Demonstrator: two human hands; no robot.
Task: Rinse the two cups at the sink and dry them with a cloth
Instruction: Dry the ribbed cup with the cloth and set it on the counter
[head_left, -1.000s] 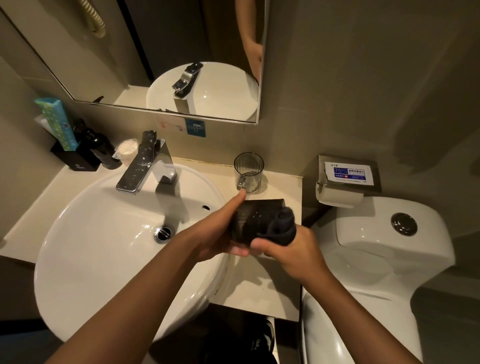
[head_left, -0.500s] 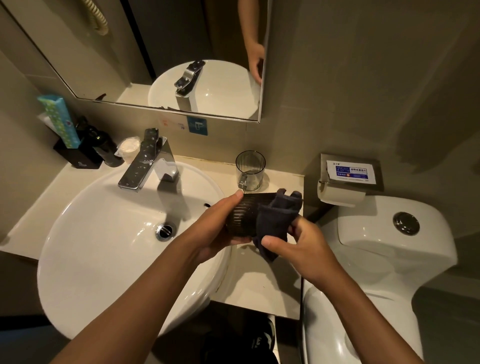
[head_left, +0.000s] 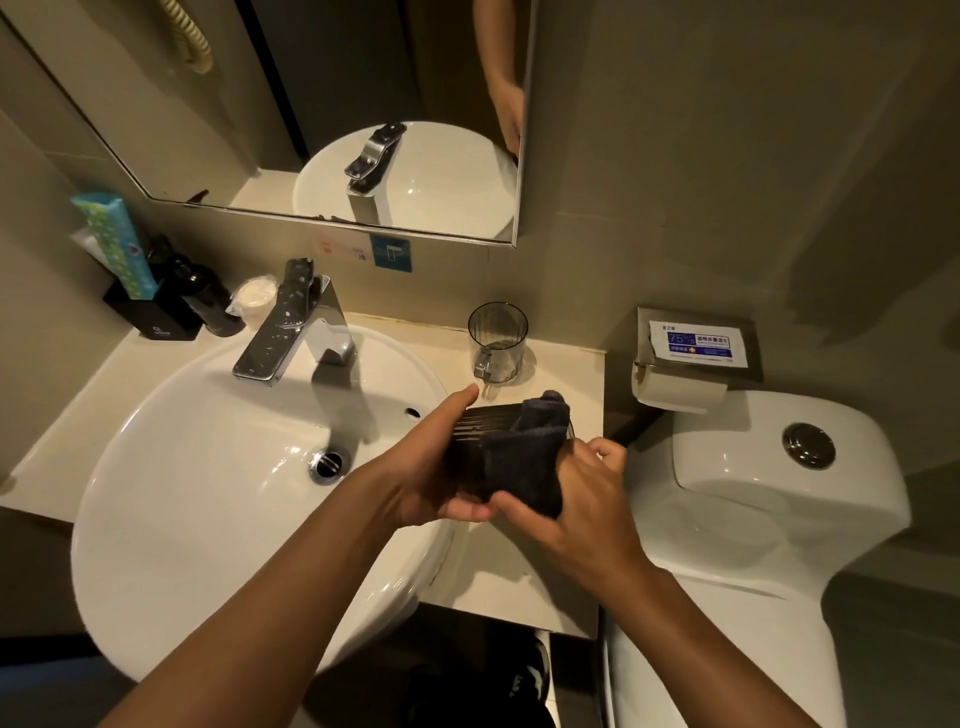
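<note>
My left hand (head_left: 426, 467) grips a dark ribbed cup (head_left: 480, 431) lying on its side above the counter, its mouth turned to the right. My right hand (head_left: 582, 499) presses a dark cloth (head_left: 530, 462) over the cup's mouth and side. The cloth hides most of the cup. A second, clear ribbed cup (head_left: 497, 340) with a handle stands upright on the counter behind my hands, by the wall. The white sink (head_left: 208, 467) lies to the left, with a chrome tap (head_left: 291, 322) that shows no running water.
A black holder (head_left: 156, 312) with a green packet, a dark bottle (head_left: 210, 299) and a wrapped soap (head_left: 254, 296) sit at the back left. A toilet (head_left: 753, 493) and a paper roll holder (head_left: 691, 358) are on the right. A mirror (head_left: 337, 104) hangs above.
The cloth has shifted from inside the cup's mouth to over its rim and outer side, and my right hand has turned lower around it. The cup stays in my left hand.
</note>
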